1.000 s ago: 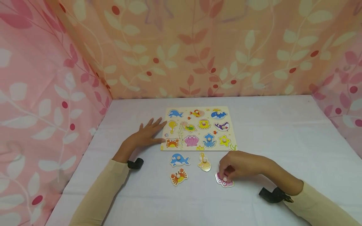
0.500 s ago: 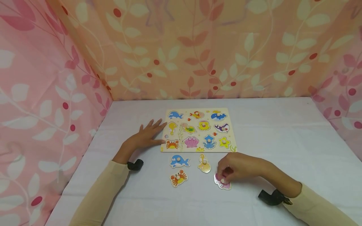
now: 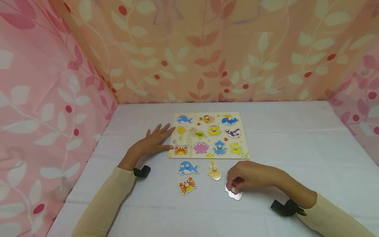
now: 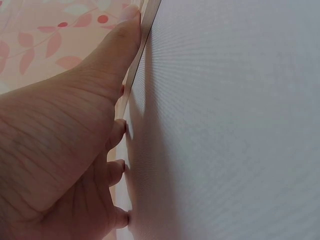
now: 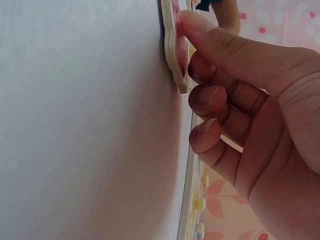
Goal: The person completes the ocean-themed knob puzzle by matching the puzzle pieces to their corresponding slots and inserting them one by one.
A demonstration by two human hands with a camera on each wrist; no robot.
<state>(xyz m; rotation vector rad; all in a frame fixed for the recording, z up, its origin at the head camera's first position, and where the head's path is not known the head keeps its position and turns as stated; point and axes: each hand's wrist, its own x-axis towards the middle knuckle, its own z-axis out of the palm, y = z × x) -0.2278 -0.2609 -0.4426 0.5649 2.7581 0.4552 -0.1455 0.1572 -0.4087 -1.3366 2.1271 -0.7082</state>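
Observation:
My right hand (image 3: pixel 251 176) pinches a pink shell puzzle piece (image 3: pixel 235 195) at its wooden knob, just over the tablecloth. In the right wrist view, thumb and finger meet on the printed face of the shell piece (image 5: pixel 176 55), whose wooden edge shows. My left hand (image 3: pixel 151 141) lies with fingers spread, thumb and fingertips at the left edge of the wooden puzzle board (image 3: pixel 208 156). Seen from the left wrist, the left thumb lies along the board's edge (image 4: pixel 145 30). Part of the shell piece is hidden under the right fingers.
Between the hands lie a blue dolphin piece (image 3: pixel 188 168), a yellow seahorse piece (image 3: pixel 214 171) and a crab piece (image 3: pixel 187 186), each with a knob. Several knobbed pieces, such as the squid (image 3: pixel 219 148), sit in the board. Patterned curtains (image 3: pixel 207 49) enclose the white table (image 3: pixel 154 210).
The shell piece has turned in the right hand's pinch, its printed eyes now out of sight under the fingers. The right hand has shifted slightly left. The left hand stays put.

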